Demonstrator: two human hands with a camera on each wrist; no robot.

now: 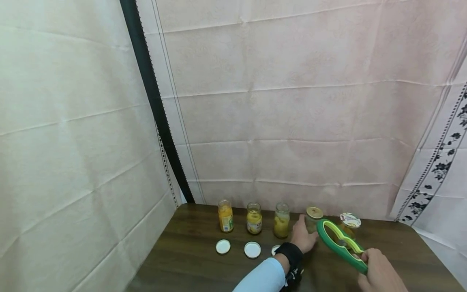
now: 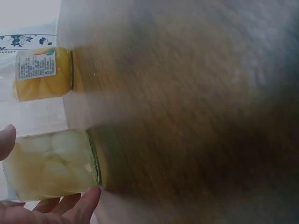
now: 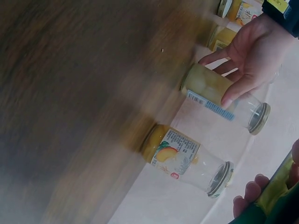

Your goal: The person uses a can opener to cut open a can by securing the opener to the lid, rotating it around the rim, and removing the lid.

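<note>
My left hand [image 1: 303, 235] has its fingers and thumb around a jar with a gold lid [image 1: 314, 212]; in the left wrist view pale round pieces show inside this jar [image 2: 53, 163]. My right hand [image 1: 381, 271] grips the handle end of a green jar opener [image 1: 341, 244], whose looped end is near the gold-lidded jar in the head view. In the right wrist view the left hand [image 3: 252, 58] holds the lidded jar [image 3: 205, 84] around its side. Beside it stands a jar with a patterned lid [image 1: 350, 220], its peach label [image 3: 175, 151] showing in the right wrist view.
Three lidless jars stand in a row to the left: an orange one [image 1: 226, 217], a yellow one [image 1: 254, 219] and a taller one [image 1: 281, 223]. White lids [image 1: 223, 246] [image 1: 252, 250] lie before them on the brown table [image 1: 189, 263]. Cloth hangs behind.
</note>
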